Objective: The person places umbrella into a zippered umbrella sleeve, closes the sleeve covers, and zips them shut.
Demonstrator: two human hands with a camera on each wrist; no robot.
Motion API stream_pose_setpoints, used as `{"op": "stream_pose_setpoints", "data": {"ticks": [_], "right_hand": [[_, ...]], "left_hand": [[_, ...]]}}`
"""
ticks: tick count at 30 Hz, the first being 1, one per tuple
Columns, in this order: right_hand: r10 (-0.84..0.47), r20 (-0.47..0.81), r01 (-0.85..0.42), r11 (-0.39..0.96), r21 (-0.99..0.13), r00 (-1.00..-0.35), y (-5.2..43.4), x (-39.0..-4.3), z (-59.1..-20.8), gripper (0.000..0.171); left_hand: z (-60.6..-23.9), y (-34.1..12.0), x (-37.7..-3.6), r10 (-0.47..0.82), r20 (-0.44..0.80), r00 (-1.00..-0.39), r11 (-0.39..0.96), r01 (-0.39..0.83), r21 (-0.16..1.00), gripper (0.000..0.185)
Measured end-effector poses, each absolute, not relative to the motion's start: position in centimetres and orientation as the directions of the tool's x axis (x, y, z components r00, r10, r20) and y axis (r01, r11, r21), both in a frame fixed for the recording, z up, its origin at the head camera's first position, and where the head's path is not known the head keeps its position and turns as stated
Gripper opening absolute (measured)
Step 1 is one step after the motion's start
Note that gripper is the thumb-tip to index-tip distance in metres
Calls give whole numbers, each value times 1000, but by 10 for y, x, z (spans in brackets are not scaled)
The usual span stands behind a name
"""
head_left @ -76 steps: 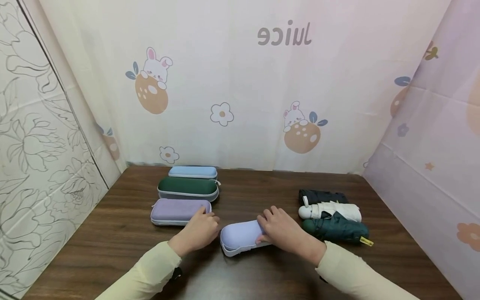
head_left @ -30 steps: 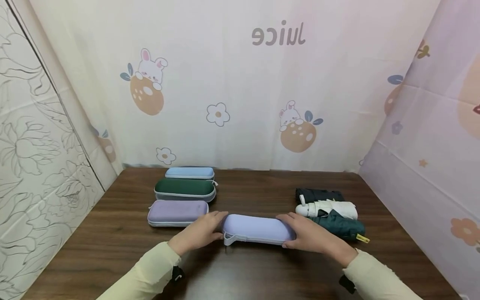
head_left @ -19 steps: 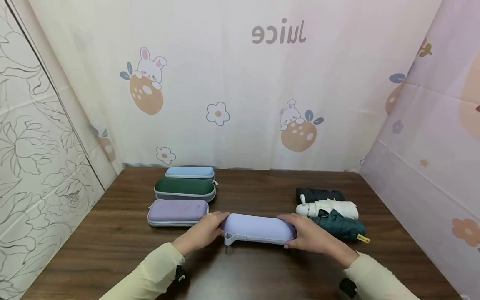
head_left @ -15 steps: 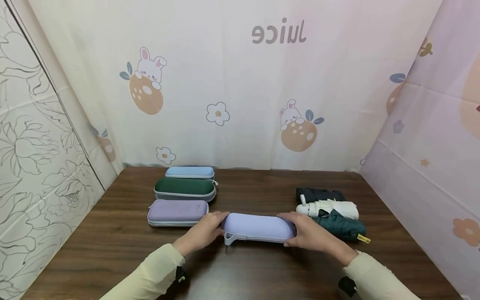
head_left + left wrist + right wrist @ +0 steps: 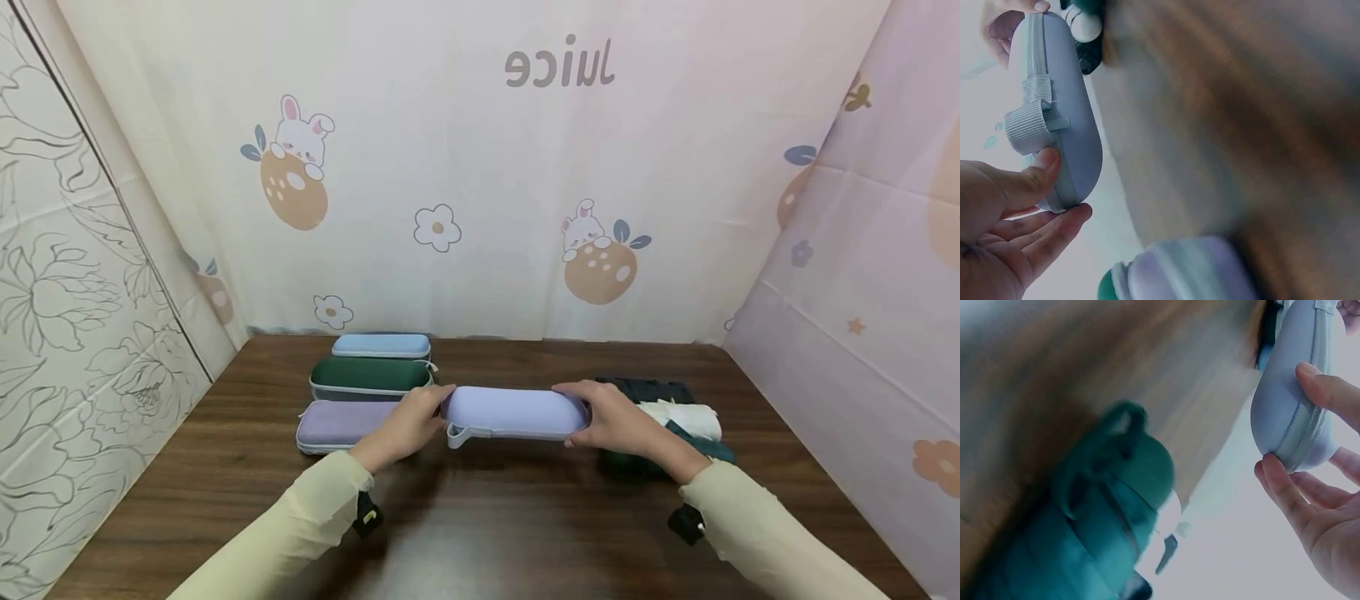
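A periwinkle zippered hard case [image 5: 517, 412] with a grey loop strap is held level, raised off the table. My left hand [image 5: 405, 425] grips its left end, thumb on the near side by the strap, as the left wrist view shows. At the other end my right hand [image 5: 618, 425] grips it between thumb and fingers. Left of the case lie a purple case [image 5: 345, 422], a dark green case [image 5: 371, 375] and a light blue case [image 5: 381, 345] in a column. My left hand covers the purple case's right end in the head view.
On the right lie three folded umbrellas: black [image 5: 652, 390], white [image 5: 693, 421] and dark green [image 5: 1110, 512], partly behind my right hand and arm. A printed curtain [image 5: 487, 250] hangs behind the brown wooden table [image 5: 480, 533].
The periwinkle case was turned crosswise with a hand coming to each end. Over the last half second both hands have raised it off the table and slightly away from me.
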State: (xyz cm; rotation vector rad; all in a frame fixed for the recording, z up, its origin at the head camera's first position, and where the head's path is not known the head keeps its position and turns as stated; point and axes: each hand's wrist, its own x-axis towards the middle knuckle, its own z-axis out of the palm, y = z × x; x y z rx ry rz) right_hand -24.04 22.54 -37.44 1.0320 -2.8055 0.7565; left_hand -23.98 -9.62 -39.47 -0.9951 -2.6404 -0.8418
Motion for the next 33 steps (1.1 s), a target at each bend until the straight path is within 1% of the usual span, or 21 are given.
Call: {"op": "stream_pose_setpoints", "data": {"ticks": [5,7,13,24,29,33], "right_hand": [[-564,227,-597,653,-467,-794,224,-260,-363,71],[-544,229,-580,656,-483,-807,224,-268,-359,70],[-502,236,-546,670,-503,-832,222,-294,-351,69],[-408,245,-473,690,-547,-879,219,-336,-345,66],[-383,256,-460,710,-534,-888,218,-349,-345,64],[-348,247,-427,715,-553,-904,216,-358,-344,66]], "left_hand": [[-379,-93,-257,492,320,-810,663,586,466,50],[-375,-91,-266,477,308,-823,675,568,471,51],[-373,-90,-294,461,346,-817,670,576,468,49],[-366,-78,-335,351,331,-876,636,482,603,48],[-374,-73,-353,280,303,-911,561,411,718,49],[-380,-69,-365,223,267,-938,502,345,793,52]]}}
